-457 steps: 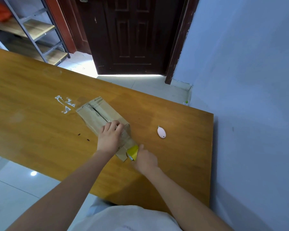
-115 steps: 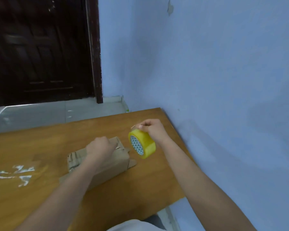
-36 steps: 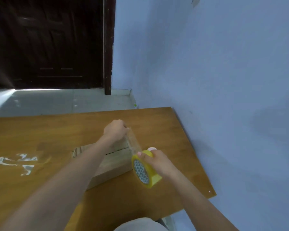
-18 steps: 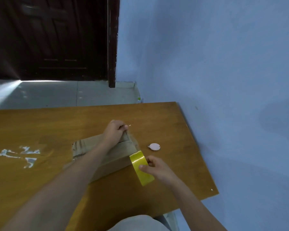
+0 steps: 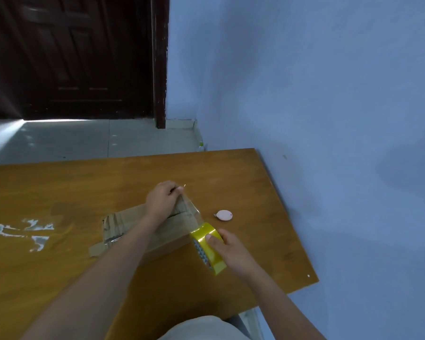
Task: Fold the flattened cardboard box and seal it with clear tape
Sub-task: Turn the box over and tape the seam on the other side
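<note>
Cardboard box (image 5: 142,224): folded, lying mid-worktop (image 5: 59,187). Left hand (image 5: 161,201) pinches the free tape end over the box's far right end. Right hand (image 5: 231,249) grips the yellow tape roll (image 5: 207,246) near the box's right end, strip stretched between. Sealing underway; pressing down and cutting remain.

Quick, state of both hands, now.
Left hand: pinches the free end of the clear tape strip above the cardboard box.
Right hand: grips the yellow tape roll.
</note>
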Motion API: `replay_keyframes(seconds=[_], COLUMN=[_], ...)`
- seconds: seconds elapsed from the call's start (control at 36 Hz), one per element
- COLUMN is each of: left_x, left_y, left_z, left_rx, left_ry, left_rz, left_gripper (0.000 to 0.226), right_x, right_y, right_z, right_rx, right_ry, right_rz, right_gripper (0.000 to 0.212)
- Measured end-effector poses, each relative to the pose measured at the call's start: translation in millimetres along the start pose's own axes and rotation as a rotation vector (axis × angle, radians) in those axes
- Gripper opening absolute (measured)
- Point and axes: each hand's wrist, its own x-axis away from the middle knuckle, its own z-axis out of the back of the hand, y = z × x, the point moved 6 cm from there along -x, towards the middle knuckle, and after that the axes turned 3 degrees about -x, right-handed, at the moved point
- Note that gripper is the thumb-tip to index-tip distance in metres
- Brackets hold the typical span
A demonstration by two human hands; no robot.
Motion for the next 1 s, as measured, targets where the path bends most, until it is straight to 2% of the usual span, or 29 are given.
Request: replay_keyframes(seconds=[0.08,0.25,0.33,0.47,0.53,0.61,0.75,0.86,1.0], left_x=[-2,-3,-3,-4,-4,-4,-3,-2,-4], left_y=[-4,-8,-9,-10,-8,-7,-9,-8,-7], left_z=[-1,-1,-2,-2,-2,-2,-3,-3,-4], left_rx=[0.029,0.087,0.092,0.112,0.105,0.092,0.109,0.106,0.137], left_ry=[-0.024,-0.029,-0.030,-0.026,-0.027,-0.013,-0.011,-0.013,-0.020], left_rz=[0.018,0.087,0.115,0.142,0.143,0.154,0.164,0.160,0.170], left_gripper=[0.024,0.026,0.027,0.027,0.027,0.029,0.030,0.030,0.032], right_x=[1,4,7,7,8,11,17,17,21], right_y=[-3,-12,-15,-8,-9,-16,-26,-30,-34], right_z=[2,9,11,14,15,19,26,17,12], right_rx=[-0.022,-0.053,-0.012,-0.068,-0.029,0.196,0.349,0.518,0.520], right_ry=[0.027,0.005,-0.019,-0.035,0.015,0.196,0.427,0.454,0.401], right_rz=[-0.003,0.033,0.049,0.060,0.081,0.147,0.236,0.314,0.283], right_gripper=[0.028,0.033,0.046,0.042,0.046,0.049,0.052,0.056,0.050])
